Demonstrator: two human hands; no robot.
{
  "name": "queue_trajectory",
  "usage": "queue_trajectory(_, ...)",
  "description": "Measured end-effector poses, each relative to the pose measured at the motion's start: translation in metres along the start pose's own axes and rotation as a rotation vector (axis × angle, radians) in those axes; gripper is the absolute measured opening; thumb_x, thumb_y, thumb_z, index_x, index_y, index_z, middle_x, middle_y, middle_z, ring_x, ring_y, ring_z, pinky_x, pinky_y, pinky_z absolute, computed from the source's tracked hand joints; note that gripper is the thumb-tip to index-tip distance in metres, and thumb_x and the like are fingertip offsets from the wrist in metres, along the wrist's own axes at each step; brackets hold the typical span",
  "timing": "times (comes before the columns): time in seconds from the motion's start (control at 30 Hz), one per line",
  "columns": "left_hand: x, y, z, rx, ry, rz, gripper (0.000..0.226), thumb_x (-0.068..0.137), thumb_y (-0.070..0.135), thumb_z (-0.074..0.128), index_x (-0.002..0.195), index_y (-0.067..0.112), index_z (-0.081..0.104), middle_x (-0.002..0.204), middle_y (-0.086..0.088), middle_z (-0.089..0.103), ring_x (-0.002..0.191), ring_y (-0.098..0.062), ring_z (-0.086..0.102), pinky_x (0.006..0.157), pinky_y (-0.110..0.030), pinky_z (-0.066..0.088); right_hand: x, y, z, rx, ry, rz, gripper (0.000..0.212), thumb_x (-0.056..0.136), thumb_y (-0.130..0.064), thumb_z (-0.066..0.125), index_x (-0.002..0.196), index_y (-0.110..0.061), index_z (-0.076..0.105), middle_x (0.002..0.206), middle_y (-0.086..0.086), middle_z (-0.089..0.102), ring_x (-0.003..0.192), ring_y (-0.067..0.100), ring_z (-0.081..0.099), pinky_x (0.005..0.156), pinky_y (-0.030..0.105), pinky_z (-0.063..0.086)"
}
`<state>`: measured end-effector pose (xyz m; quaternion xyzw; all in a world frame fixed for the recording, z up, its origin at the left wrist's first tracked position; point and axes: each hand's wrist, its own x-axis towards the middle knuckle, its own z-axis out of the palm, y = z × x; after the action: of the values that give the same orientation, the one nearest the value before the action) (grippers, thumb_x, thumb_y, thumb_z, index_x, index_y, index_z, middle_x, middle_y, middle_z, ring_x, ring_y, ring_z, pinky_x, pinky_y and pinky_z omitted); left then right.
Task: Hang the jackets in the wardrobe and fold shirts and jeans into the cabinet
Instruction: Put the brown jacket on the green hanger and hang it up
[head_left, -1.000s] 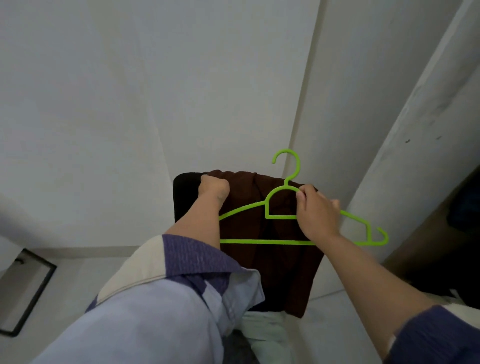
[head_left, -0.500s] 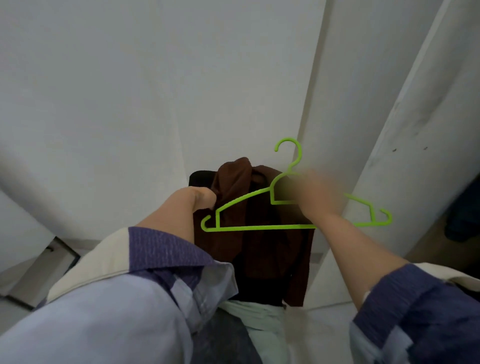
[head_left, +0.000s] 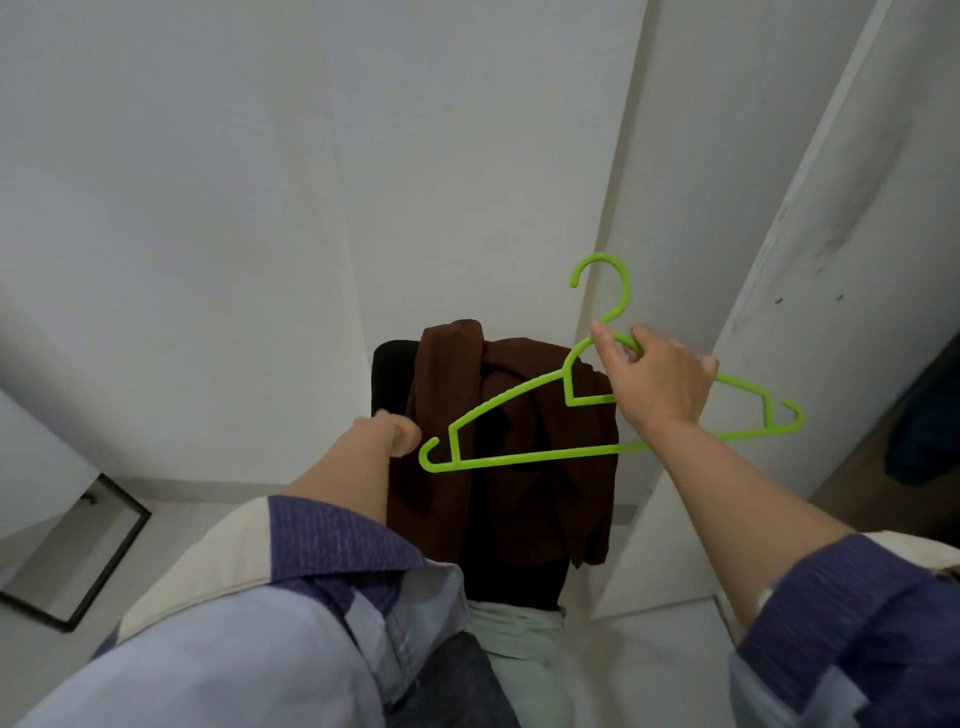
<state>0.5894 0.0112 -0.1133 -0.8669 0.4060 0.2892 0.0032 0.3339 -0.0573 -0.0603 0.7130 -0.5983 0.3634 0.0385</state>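
— Where is the jacket?

— The brown jacket (head_left: 519, 447) hangs in front of you against the white wall (head_left: 208, 208). Your left hand (head_left: 387, 434) grips its left edge, fingers hidden in the cloth.

— And the hanger?

— The green hanger (head_left: 524, 457) crosses the jacket's front; your right hand (head_left: 657, 382) is closed around its neck.

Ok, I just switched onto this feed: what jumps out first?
The bright green plastic hanger at centre right, held near its neck by the right hand, hook pointing up against the white wall. Just behind it hangs a dark brown jacket, gripped at its upper left edge by the left hand. The garment is not on the hanger yet.
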Motion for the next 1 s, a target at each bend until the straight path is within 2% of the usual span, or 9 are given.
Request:
queue_trajectory(0.03,0.005,0.004,-0.001,-0.141,0.112,-0.049,0.073,0.082,0.024,0.057,0.145,0.002,0.027,0.149,-0.019,0.025,0.135,-0.039,0.03,0.111,-0.047,0.03,0.002,0.0,0.0,-0.008,0.01,0.017,0.061,0.082,-0.076,0.022,0.055,-0.022,0.033,0.062,0.0,0.057,0.07,0.025,0.053,0.076,0.039,0.031)
queue_trajectory(0.13,0.006,0.031,-0.014,-0.169,0.362,0.037,0.065,0.087,0.036,0.049,0.144,0.012,0.029,0.149,-0.015,0.021,0.136,-0.036,0.023,0.11,-0.049,0.028,0.006,0.002,0.004,-0.041,0.02,0.068,0.066,0.077,-0.079,0.02,0.051,-0.02,0.034,0.061,-0.001,0.058,0.069,0.026,0.054,0.077,0.039,0.031)
queue_trajectory(0.33,0.04,0.091,-0.02,-0.273,0.392,0.136,0.081,0.088,0.061,0.044,0.147,0.01,0.025,0.152,-0.012,0.021,0.141,-0.032,0.016,0.107,-0.053,0.027,0.012,0.023,0.018,-0.084,0.03,0.212,0.065,0.083,-0.069,0.033,0.054,-0.014,0.05,0.057,-0.003,0.054,0.068,0.027,0.053,0.077,0.037,0.026)
queue_trajectory(0.47,0.065,0.109,-0.026,-0.157,0.47,0.068,0.085,0.085,0.066,0.044,0.146,0.008,0.027,0.152,-0.011,0.021,0.14,-0.031,0.016,0.107,-0.051,0.025,0.011,0.042,0.03,-0.109,0.079,0.213,0.064,0.082,-0.067,0.035,0.054,-0.013,0.053,0.055,0.0,0.056,0.061,0.025,0.048,0.072,0.034,0.021)
queue_trajectory(0.57,0.074,0.114,-0.037,-0.149,0.448,0.028,0.058,0.09,0.046,0.049,0.138,0.015,0.04,0.147,-0.012,0.025,0.136,-0.034,0.018,0.103,-0.048,0.029,0.012,0.05,0.037,-0.089,0.086,0.217,0.061,0.086,-0.062,0.044,0.048,-0.014,0.038,0.051,0.003,0.053,0.057,0.027,0.048,0.071,0.035,0.024)
queue_trajectory(0.63,0.076,0.115,-0.044,-0.311,0.458,0.043,0.041,0.094,0.026,0.047,0.133,0.014,0.044,0.141,-0.015,0.035,0.132,-0.036,0.028,0.099,-0.047,0.035,0.011,0.052,0.039,-0.086,0.078,0.228,0.061,0.086,-0.06,0.046,0.047,-0.015,0.034,0.049,0.002,0.05,0.059,0.027,0.048,0.073,0.036,0.027)
queue_trajectory(0.73,0.082,0.11,-0.053,-0.54,0.494,0.088,0.04,0.096,0.01,0.04,0.135,0.004,0.038,0.137,-0.02,0.044,0.126,-0.037,0.043,0.098,-0.045,0.039,0.012,0.05,0.038,-0.051,0.06,0.278,0.061,0.086,-0.061,0.045,0.049,-0.013,0.033,0.05,0.001,0.048,0.061,0.028,0.049,0.075,0.037,0.027)
queue_trajectory(0.9,0.072,0.091,-0.038,-0.096,0.44,0.17,0.059,0.089,0.056,0.049,0.133,0.016,0.043,0.137,-0.012,0.04,0.131,-0.031,0.031,0.096,-0.048,0.039,0.011,0.033,0.035,-0.003,0.034,0.27,0.06,0.086,-0.062,0.041,0.05,-0.014,0.033,0.051,0.0,0.047,0.062,0.028,0.049,0.077,0.037,0.028)
queue_trajectory(1.0,0.075,0.092,-0.028,0.007,0.602,0.21,0.042,0.093,0.043,0.051,0.128,0.02,0.048,0.132,-0.008,0.044,0.127,-0.03,0.033,0.087,-0.044,0.043,0.008,0.033,0.035,-0.044,0.044,0.224,0.06,0.086,-0.062,0.041,0.049,-0.015,0.034,0.052,0.001,0.049,0.06,0.026,0.048,0.075,0.037,0.028)
